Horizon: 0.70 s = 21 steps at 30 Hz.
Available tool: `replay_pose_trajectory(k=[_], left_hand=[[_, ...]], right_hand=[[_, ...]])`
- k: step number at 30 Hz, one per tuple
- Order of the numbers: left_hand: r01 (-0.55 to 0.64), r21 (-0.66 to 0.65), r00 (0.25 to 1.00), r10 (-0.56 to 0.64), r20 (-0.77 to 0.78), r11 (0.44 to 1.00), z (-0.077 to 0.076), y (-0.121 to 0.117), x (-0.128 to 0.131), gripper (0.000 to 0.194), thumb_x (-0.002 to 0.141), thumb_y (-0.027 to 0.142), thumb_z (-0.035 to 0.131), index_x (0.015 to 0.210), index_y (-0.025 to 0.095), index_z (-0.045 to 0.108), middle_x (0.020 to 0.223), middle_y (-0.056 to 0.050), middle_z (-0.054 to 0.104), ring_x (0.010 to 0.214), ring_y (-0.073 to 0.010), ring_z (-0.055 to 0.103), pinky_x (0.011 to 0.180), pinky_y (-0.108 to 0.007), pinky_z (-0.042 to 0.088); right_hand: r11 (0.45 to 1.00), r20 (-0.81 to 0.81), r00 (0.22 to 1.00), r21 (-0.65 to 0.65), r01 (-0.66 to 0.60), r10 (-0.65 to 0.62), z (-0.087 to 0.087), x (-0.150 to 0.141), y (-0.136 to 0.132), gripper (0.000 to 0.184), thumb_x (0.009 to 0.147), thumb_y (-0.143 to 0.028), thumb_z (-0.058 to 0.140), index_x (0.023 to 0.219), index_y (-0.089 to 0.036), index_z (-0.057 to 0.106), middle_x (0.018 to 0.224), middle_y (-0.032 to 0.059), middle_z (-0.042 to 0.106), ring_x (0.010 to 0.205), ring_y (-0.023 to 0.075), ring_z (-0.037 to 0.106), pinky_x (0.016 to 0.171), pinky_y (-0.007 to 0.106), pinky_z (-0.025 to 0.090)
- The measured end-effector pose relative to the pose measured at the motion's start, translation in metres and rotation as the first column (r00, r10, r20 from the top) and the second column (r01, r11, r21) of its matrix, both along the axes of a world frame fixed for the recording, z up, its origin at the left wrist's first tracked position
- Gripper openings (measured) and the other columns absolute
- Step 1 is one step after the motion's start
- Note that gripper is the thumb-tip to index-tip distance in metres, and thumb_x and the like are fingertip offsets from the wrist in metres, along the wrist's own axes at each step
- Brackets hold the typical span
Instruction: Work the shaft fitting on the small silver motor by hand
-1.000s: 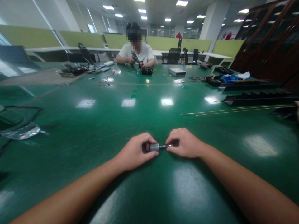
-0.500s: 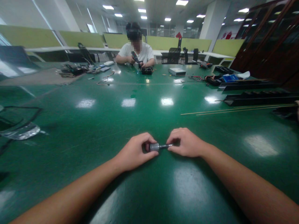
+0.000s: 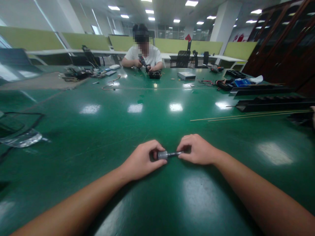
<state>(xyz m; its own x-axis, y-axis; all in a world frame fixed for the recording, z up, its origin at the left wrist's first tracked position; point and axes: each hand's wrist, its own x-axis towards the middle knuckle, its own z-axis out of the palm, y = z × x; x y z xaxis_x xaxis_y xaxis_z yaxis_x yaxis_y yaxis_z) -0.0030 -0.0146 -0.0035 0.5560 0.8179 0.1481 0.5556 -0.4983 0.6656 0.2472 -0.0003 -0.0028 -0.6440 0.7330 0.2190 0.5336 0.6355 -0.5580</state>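
Observation:
Low over the green table, a short silver metal cylinder lies level between both hands. From its right end runs a thin, dark shaft with a shiny tip; I cannot tell what kind of part it is. My left hand is closed round the cylinder, thumb in front and fingers behind. With thumb and fingertips, my right hand pinches the far end of the shaft, which partly hides behind those fingertips.
Thin brass-coloured rods and black metal rails lie at right. Clear plastic wrap and a black cable are at left. Across the table a co-worker holds a power drill over a black box.
My right hand has shifted slightly to the right along the shaft, and a little more of it shows. My left hand and the cylinder stay where they were.

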Motion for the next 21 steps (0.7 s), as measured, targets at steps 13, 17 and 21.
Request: replay_pose_trajectory(k=[13, 17, 21], left_hand=[[-0.003, -0.022, 1.0, 0.003, -0.021, 1.0, 0.0004, -0.0009, -0.0011, 0.02, 0.08, 0.028, 0.072, 0.095, 0.017, 0.063, 0.084, -0.001, 0.062, 0.071, -0.0147, 0.06, 0.065, -0.025, 0.046], [-0.003, -0.024, 1.0, 0.002, -0.02, 1.0, 0.0008, -0.001, -0.0008, 0.02, 0.08, 0.027, 0.072, 0.095, 0.017, 0.063, 0.084, -0.001, 0.063, 0.071, -0.0146, 0.06, 0.065, -0.025, 0.046], [-0.007, -0.017, 1.0, 0.007, -0.017, 1.0, 0.0008, -0.0005, -0.0006, 0.021, 0.08, 0.029, 0.073, 0.094, 0.017, 0.063, 0.084, -0.001, 0.063, 0.071, -0.0147, 0.06, 0.065, -0.026, 0.046]], right_hand=[[0.999, 0.009, 1.0, -0.047, 0.016, -0.015, 0.001, 0.0051, 0.0017, 0.01, 0.074, -0.018, 0.071, 0.083, -0.017, 0.075, 0.08, 0.0031, 0.071, 0.073, 0.0147, 0.064, 0.069, 0.026, 0.045], [0.998, 0.003, 1.0, -0.065, 0.015, -0.015, 0.0003, 0.0068, 0.0026, 0.009, 0.074, -0.019, 0.072, 0.083, -0.017, 0.074, 0.08, 0.003, 0.071, 0.073, 0.0146, 0.064, 0.069, 0.025, 0.046], [0.997, -0.008, 1.0, -0.079, 0.024, -0.025, 0.0021, 0.0077, 0.0021, 0.009, 0.073, -0.018, 0.072, 0.082, -0.017, 0.074, 0.08, 0.0026, 0.071, 0.073, 0.0144, 0.064, 0.069, 0.025, 0.046]])
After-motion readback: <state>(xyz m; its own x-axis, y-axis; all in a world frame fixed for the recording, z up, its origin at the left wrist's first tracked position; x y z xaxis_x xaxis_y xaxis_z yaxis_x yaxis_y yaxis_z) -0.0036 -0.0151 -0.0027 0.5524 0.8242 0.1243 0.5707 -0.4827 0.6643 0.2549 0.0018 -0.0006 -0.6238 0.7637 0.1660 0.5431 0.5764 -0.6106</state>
